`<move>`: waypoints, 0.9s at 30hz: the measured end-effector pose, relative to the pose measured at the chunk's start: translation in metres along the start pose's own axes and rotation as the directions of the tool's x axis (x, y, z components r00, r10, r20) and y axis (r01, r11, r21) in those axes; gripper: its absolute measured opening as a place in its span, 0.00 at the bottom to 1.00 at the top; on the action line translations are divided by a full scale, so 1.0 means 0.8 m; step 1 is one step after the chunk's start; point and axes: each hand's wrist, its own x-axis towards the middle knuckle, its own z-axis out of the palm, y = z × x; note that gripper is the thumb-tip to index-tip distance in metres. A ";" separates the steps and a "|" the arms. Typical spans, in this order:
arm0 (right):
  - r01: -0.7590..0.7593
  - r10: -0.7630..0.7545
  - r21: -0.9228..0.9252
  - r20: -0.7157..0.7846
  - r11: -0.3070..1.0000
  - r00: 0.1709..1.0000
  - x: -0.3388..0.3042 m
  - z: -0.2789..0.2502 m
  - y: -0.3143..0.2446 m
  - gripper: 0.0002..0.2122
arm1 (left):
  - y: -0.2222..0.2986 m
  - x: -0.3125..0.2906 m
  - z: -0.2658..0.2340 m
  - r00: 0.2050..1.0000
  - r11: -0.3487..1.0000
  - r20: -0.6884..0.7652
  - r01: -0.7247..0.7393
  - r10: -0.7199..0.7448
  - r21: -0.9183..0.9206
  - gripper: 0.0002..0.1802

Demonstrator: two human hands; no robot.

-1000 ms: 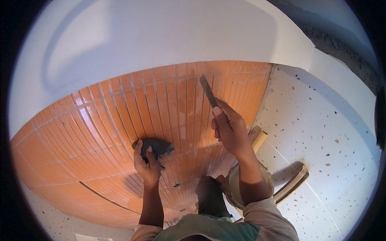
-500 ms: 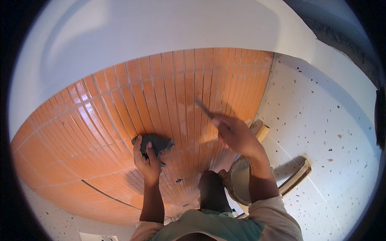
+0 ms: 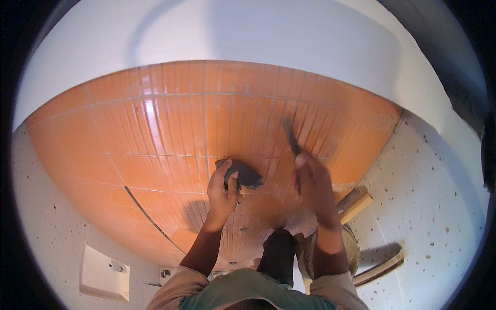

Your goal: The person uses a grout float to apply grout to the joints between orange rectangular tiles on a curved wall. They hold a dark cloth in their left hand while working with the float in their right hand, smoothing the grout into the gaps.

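My left hand (image 3: 221,199) is closed on a dark grey, rounded piece (image 3: 248,175) with a ragged edge and some paste on it. It holds the piece in front of a wall of narrow orange tiles (image 3: 175,124) with pale joints. To its right, my right hand (image 3: 313,181) grips a thin, dark putty knife (image 3: 291,135), its blade pointing up and left over the tile joints. Both this hand and the blade are blurred. Whether the blade touches the wall I cannot tell.
A round bucket (image 3: 352,248) sits below my right forearm, partly hidden by it. Wooden pieces (image 3: 356,205) lie to the right, beside white speckled tiles (image 3: 429,206). A white recessed box (image 3: 105,274) is at the lower left, and a white surface (image 3: 289,36) curves above the orange tiles.
My view has shifted, so the tiles sit differently in the picture. Both hands appear further right, still holding the grey piece and the putty knife; the right hand is slightly lower.
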 end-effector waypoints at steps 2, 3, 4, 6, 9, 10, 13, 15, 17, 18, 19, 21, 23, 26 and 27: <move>-0.029 0.029 0.003 0.048 1.000 0.998 -0.011 0.004 0.003 0.17 | 0.004 -0.001 -0.009 0.999 0.998 -0.008 -0.037 0.038 0.057 0.17; -0.020 0.019 0.015 0.045 1.000 0.999 -0.014 0.005 -0.002 0.17 | 0.011 0.000 -0.012 0.999 0.996 -0.005 -0.053 0.053 0.076 0.17; -0.011 0.010 0.025 0.041 1.000 0.999 -0.015 0.006 -0.008 0.17 | 0.015 0.000 -0.014 0.998 0.993 -0.001 -0.068 0.069 0.093 0.17; 0.032 -0.033 0.025 0.032 0.999 0.999 -0.002 0.023 -0.028 0.17 | 0.011 -0.005 -0.015 0.998 0.994 -0.019 -0.054 0.056 0.097 0.17; 0.033 -0.034 0.014 0.053 0.999 0.998 0.017 0.032 -0.062 0.17 | 0.010 -0.012 -0.018 0.997 0.990 -0.050 -0.060 0.067 0.126 0.18; 0.026 -0.027 0.010 0.066 1.000 0.997 0.021 0.033 -0.069 0.17 | 0.009 -0.014 -0.018 0.995 0.988 -0.063 -0.069 0.078 0.140 0.18; 0.027 -0.027 -0.009 0.051 1.000 0.998 0.029 0.035 -0.069 0.18 | 0.003 -0.019 -0.022 0.998 0.996 -0.061 -0.020 0.025 0.087 0.19; 0.041 -0.041 -0.009 0.048 0.999 0.998 0.032 0.035 -0.069 0.18 | 0.008 -0.018 -0.021 0.997 0.997 -0.078 -0.006 0.012 0.080 0.19; 0.030 -0.029 -0.028 0.048 0.999 0.998 0.031 0.035 -0.072 0.18 | 0.010 -0.020 -0.018 0.996 0.998 -0.085 0.013 -0.008 0.063 0.19; 0.019 -0.017 -0.041 0.054 0.999 0.998 0.030 0.035 -0.078 0.18 | 0.009 -0.021 -0.019 0.996 0.998 -0.091 0.020 -0.015 0.055 0.19; 0.007 -0.004 -0.054 0.059 0.999 0.998 0.029 0.035 -0.081 0.18 | 0.008 -0.022 -0.019 0.995 0.999 -0.095 0.028 -0.023 0.046 0.20; -0.014 0.023 -0.095 0.096 0.995 0.995 0.027 0.033 -0.077 0.18 | 0.010 -0.022 -0.020 0.996 0.997 -0.092 0.026 -0.019 0.067 0.20; -0.061 0.086 -0.140 0.178 0.988 0.980 0.021 0.025 -0.070 0.18 | 0.013 -0.022 -0.022 0.995 0.997 -0.093 0.028 -0.021 0.077 0.20; -0.121 0.160 -0.157 0.267 0.980 0.950 0.006 0.018 -0.063 0.19 | 0.014 -0.022 -0.028 0.995 0.998 -0.100 0.037 -0.032 0.054 0.19; -0.119 0.145 -0.123 0.230 0.985 0.962 -0.001 0.022 -0.063 0.19 | 0.011 -0.028 -0.029 0.995 0.998 -0.094 0.047 -0.044 0.031 0.19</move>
